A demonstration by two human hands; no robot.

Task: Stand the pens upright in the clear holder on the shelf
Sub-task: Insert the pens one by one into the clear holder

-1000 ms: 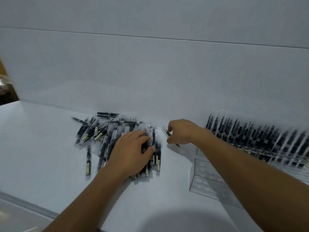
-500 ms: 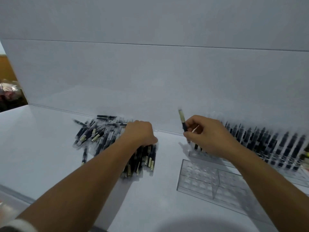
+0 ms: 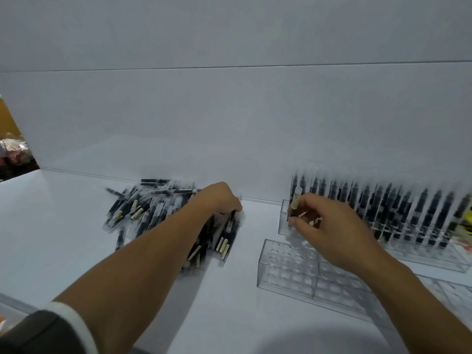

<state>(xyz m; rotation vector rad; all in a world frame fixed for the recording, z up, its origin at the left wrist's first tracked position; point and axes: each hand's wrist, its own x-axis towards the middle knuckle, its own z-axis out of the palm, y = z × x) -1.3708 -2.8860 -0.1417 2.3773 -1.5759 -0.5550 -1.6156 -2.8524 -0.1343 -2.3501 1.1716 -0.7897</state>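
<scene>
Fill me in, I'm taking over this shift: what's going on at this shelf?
A person is loading pens into clear holders. Their right hand pinches one pen upright at the left end of the rear clear holder, whose rows beyond are full of standing pens. Their left hand reaches into the pile of loose pens; whether its fingers have one is unclear. The front clear holder has visibly empty holes.

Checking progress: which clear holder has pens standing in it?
The rear holder by the wall, packed with upright pens; the front holder shows only bare holes.
</scene>
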